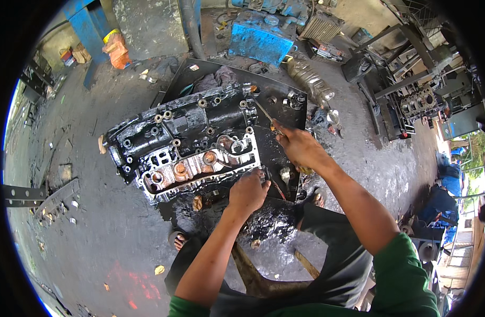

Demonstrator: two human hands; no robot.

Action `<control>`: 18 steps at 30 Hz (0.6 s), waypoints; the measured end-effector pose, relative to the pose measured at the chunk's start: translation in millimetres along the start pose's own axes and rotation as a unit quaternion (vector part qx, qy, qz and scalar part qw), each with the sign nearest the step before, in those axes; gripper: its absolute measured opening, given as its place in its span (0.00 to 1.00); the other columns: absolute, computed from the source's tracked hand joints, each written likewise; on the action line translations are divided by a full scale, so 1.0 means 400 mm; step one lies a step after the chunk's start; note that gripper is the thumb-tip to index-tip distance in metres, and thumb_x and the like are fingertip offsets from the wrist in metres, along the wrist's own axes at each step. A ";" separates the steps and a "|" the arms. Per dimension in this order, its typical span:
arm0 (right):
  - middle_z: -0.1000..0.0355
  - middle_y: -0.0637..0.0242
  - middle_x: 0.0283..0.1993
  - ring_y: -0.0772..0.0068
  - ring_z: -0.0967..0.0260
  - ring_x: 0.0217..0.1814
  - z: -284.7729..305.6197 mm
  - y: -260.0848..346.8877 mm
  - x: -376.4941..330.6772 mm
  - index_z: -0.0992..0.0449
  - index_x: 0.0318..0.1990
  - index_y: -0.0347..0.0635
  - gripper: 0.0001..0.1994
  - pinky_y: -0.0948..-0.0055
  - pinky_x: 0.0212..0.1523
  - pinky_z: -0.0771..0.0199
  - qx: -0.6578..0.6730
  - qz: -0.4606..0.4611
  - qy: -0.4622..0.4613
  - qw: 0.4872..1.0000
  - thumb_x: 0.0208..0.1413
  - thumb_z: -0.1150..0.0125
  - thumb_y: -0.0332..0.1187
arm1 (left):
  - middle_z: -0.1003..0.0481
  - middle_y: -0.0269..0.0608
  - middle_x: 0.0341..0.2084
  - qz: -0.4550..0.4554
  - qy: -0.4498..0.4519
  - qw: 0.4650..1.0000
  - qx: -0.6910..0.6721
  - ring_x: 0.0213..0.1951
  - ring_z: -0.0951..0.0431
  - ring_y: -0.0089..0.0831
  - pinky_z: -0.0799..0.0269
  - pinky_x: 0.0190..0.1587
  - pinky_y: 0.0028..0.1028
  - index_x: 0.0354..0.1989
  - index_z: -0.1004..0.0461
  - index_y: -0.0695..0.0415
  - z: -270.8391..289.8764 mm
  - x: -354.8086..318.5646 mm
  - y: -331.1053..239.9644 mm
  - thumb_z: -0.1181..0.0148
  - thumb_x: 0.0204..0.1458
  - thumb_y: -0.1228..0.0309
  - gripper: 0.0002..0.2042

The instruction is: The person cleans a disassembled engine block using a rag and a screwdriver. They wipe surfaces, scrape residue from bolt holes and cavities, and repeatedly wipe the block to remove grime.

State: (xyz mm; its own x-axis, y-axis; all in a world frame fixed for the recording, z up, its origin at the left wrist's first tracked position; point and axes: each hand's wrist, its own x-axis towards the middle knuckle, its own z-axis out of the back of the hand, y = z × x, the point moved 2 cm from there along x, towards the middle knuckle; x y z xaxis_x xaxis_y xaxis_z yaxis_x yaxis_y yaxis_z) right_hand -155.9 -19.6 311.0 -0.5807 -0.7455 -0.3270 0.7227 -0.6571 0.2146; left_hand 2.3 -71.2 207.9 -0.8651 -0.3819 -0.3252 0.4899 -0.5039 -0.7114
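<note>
My right hand (301, 148) is closed round the handle of what looks like a screwdriver. Its thin metal shaft (264, 110) points up and left, the tip close to the far right end of a black, oil-coated engine part (184, 119). In front of that part, and against it, lies a silver cast engine piece (195, 169) with rust-brown round hollows. My left hand (247, 191) is closed at the near right corner of the silver piece. Its fingertips are hidden, so whether it grips the corner or something small cannot be told.
Beneath the parts is a black metal tray (237, 70) with a dark rag (217, 79) and loose metal parts (285, 174). A blue machine (263, 39) stands behind, with a dirty metal canister (310, 79) beside it. Another engine block (418, 103) sits at the right.
</note>
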 end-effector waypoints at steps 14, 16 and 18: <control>0.29 0.50 0.56 0.53 0.29 0.55 0.129 -0.008 0.091 0.38 0.67 0.55 0.23 0.59 0.58 0.33 -0.069 0.077 0.082 0.991 0.66 0.55 0.44 | 0.23 0.53 0.36 -0.006 -0.030 1.000 0.006 0.42 0.21 0.48 0.24 0.42 0.42 0.49 0.29 0.58 0.033 -0.015 -0.004 0.44 0.57 0.57 0.19; 0.28 0.50 0.54 0.56 0.27 0.49 0.098 -0.026 0.089 0.39 0.67 0.56 0.23 0.60 0.51 0.28 -0.069 0.036 0.092 0.993 0.66 0.56 0.45 | 0.23 0.53 0.36 -0.004 -0.029 1.000 0.008 0.41 0.21 0.48 0.24 0.42 0.41 0.49 0.29 0.58 0.032 -0.010 -0.004 0.43 0.56 0.57 0.19; 0.25 0.50 0.49 0.60 0.24 0.39 0.033 -0.059 0.086 0.40 0.68 0.57 0.23 0.61 0.41 0.23 -0.046 -0.032 0.107 0.993 0.67 0.58 0.46 | 0.23 0.54 0.36 -0.005 -0.029 1.000 0.010 0.40 0.20 0.49 0.24 0.41 0.42 0.49 0.29 0.58 0.029 -0.004 -0.008 0.43 0.56 0.57 0.19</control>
State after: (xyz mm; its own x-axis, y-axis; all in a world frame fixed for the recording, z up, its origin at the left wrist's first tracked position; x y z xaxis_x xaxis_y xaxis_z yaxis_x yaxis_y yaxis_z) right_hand -197.9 -31.0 306.8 -0.5400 -0.6553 -0.5282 0.7239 -0.6818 0.1057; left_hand 3.4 -78.0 217.7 -0.8626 -0.4209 -0.2807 0.4836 -0.5230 -0.7018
